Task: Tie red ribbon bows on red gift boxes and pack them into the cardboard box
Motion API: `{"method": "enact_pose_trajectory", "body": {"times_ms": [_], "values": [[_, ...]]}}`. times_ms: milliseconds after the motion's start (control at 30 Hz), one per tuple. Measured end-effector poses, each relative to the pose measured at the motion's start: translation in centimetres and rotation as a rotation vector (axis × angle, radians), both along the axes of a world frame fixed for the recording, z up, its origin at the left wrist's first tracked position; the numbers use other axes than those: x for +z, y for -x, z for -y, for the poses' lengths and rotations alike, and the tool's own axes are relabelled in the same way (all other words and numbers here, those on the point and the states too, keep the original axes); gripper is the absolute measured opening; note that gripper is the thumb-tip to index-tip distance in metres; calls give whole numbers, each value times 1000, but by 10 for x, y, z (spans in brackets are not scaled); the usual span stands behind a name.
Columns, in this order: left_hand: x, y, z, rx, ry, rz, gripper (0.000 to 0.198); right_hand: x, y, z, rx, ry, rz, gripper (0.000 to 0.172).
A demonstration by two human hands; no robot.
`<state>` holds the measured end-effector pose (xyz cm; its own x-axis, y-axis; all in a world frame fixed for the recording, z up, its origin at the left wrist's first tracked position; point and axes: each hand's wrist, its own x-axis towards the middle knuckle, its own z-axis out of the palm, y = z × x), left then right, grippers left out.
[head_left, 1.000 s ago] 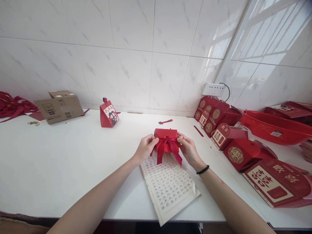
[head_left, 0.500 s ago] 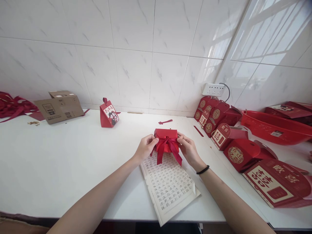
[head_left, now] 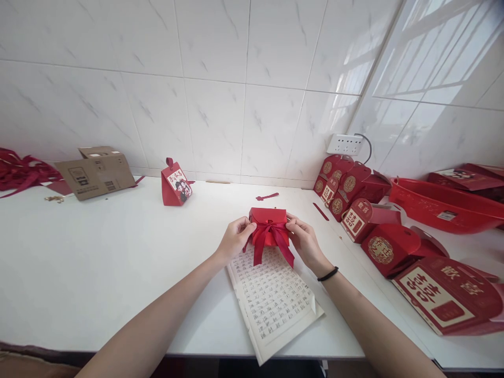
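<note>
A small red gift box (head_left: 268, 215) with a flap is in front of me, over the far end of a sheaf of handwritten paper (head_left: 275, 304). Around its front a dark red ribbon (head_left: 260, 247) is tied in a bow, two tails hanging down over the paper. My left hand (head_left: 238, 236) pinches the left side of the bow against the box. On the other side my right hand (head_left: 302, 236) grips the ribbon and the box's right edge, some fingers hidden behind it. Whether the box rests on the paper I cannot tell.
Several red boxes with gold lettering (head_left: 437, 294) line the right side, beside a red plastic basin (head_left: 444, 210). Behind on the left stand a red pouch-shaped box (head_left: 171, 186), a cardboard box (head_left: 100, 176) and a ribbon heap (head_left: 23, 170). A ribbon scrap (head_left: 268, 197) lies beyond my hands.
</note>
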<state>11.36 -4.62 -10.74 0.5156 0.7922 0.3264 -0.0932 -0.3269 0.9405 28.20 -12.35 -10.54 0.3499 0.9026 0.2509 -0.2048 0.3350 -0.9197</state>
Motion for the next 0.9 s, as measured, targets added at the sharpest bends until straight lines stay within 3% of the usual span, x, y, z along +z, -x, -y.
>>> {"method": "enact_pose_trajectory", "body": {"times_ms": [900], "values": [[1, 1, 1, 14, -13, -10, 34, 0, 0, 1, -2, 4, 10, 29]]}}
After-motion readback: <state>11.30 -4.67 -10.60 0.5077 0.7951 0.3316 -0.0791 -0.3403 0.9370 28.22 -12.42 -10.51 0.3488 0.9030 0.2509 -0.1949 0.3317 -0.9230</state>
